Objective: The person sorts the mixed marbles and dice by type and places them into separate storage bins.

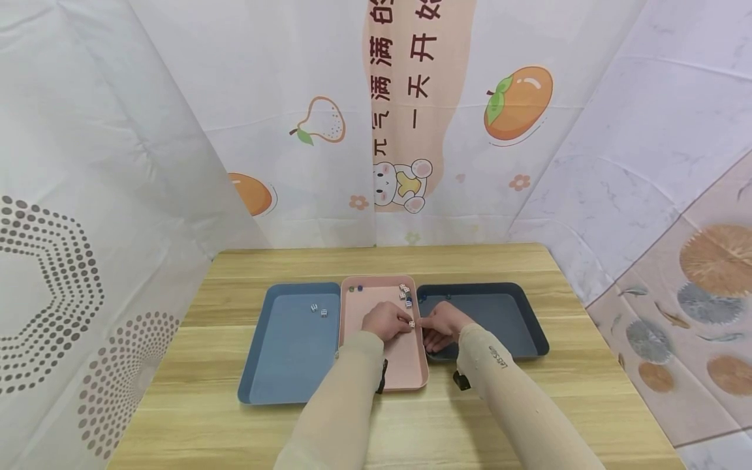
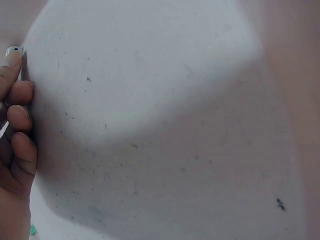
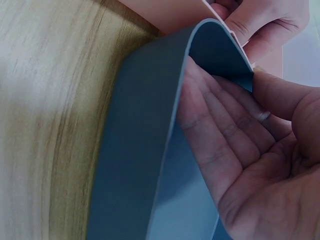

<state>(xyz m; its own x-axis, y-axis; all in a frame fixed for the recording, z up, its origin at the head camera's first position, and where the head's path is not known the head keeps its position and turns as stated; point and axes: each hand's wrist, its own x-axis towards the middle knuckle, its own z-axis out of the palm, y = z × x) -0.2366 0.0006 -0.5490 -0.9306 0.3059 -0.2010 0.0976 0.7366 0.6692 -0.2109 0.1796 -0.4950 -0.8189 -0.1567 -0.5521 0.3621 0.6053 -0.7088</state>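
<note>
My left hand (image 1: 384,321) is low over the pink tray (image 1: 384,382) and pinches a small white die (image 1: 412,324) near that tray's right wall. The same die (image 2: 16,50) shows at the thumb tip in the left wrist view, the other fingers curled below. My right hand (image 1: 446,323) reaches over the left end of the dark blue tray (image 1: 536,324), a fingertip close to the die. In the right wrist view its fingers (image 3: 220,120) extend loosely inside the tray, while the thumb (image 3: 280,97) lies at the adjoining rims. Whether it touches the die is hidden there.
Several white and blue dice (image 1: 403,296) cluster in the pink tray's far right corner; a green die (image 1: 351,288) and a blue die (image 1: 360,288) lie far left. Two white dice (image 1: 324,313) lie in the light blue tray (image 1: 288,365). Dark dice (image 1: 448,297) are in the dark tray.
</note>
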